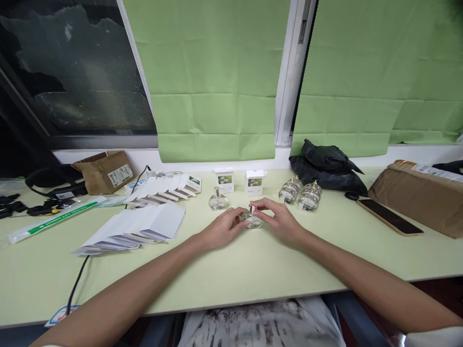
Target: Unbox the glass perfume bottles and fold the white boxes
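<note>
A round clear glass perfume bottle stands on the table in front of me. Fingers of my left hand close on its left side. My right hand pinches the silvery cap at the top of the same bottle. Just behind and to the left stands a second perfume bottle with its cap on, touched by neither hand. Two small white boxes with a flower picture, a left box and a right box, stand upright behind the bottles.
Several uncapped perfume bottles stand in rows to the right, before black plastic bags. Flattened white cartons lie in piles on the left. A phone and a brown parcel lie far right; an open cardboard box sits back left.
</note>
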Available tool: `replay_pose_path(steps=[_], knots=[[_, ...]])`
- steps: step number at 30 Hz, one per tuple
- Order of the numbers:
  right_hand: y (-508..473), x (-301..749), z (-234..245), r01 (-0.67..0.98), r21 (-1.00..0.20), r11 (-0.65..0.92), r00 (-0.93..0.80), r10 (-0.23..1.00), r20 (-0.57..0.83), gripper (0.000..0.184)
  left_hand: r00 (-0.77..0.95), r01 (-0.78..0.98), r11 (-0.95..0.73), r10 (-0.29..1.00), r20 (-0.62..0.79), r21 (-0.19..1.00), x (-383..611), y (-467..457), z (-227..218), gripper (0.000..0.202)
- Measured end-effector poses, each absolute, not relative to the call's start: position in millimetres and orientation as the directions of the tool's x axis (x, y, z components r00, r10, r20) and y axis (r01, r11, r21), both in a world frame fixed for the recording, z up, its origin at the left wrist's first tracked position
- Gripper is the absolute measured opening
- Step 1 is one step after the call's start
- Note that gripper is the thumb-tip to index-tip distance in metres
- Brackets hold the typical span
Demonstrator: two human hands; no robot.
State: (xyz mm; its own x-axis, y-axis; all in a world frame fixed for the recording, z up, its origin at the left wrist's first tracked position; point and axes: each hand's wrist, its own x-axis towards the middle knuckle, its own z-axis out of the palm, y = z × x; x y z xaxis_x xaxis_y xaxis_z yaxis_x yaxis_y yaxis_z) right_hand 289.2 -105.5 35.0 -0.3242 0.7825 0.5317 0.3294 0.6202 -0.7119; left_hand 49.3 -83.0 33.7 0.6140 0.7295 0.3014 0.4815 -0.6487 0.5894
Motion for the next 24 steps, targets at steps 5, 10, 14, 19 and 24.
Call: replay_pose_path(steps=[5,10,14,19,24], knots=[[-105,291,36,0.331,-0.726,0.603,-0.328,0.795,0.511,0.032,0.619,0.486,-0.647,0.73,0.291,0.588,49,-83,34,0.04],[-106,292,37,0.321,-0.739,0.592,-0.343,0.8,0.492,0.032,0.608,0.485,-0.639,0.737,0.295,0.597,49,-84,35,0.042],[-107,290,35,0.332,-0.715,0.615,-0.353,0.784,0.51,0.032,0.618,0.486,-0.642,0.732,0.286,0.594,49,-84,35,0.042],[-104,293,34,0.279,-0.779,0.562,-0.353,0.814,0.461,0.073,0.603,0.525,-0.627,0.751,0.269,0.576,42,-81,34,0.046],[-97,309,26,0.443,-0.727,0.524,-0.451,0.832,0.324,0.091,0.675,0.552,-0.703,0.693,0.255,0.449,28,-80,45,0.047]])
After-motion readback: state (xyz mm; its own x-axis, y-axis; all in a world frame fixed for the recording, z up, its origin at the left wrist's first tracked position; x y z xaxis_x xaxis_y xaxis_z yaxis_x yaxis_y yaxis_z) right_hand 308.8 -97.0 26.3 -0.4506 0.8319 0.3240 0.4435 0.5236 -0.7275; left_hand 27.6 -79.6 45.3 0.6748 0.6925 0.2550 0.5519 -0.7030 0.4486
